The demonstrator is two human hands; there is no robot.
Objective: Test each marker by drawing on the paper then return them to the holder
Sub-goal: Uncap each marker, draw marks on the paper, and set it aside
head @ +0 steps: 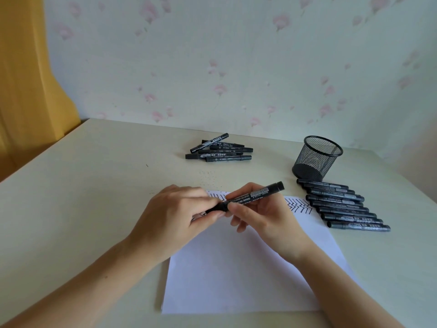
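The pale surface (94, 185) fills the lower frame, with a white sheet of paper (236, 280) at lower centre carrying zigzag test strokes along its top edge. At right stands the black mesh holder (316, 159), seemingly empty; just below it a neat row of markers (343, 204) lies side by side, and a loose pile of markers (220, 150) sits at upper centre.

Above the paper, both hands hold one black marker (255, 194), tilted up to the right. The left hand (175, 216) pinches its lower end, the right hand (257, 216) grips the barrel. The cap is probably being pulled off or pressed on; fingers hide the joint. If uncapping, the next move calls for a steady pull, then tip to paper.
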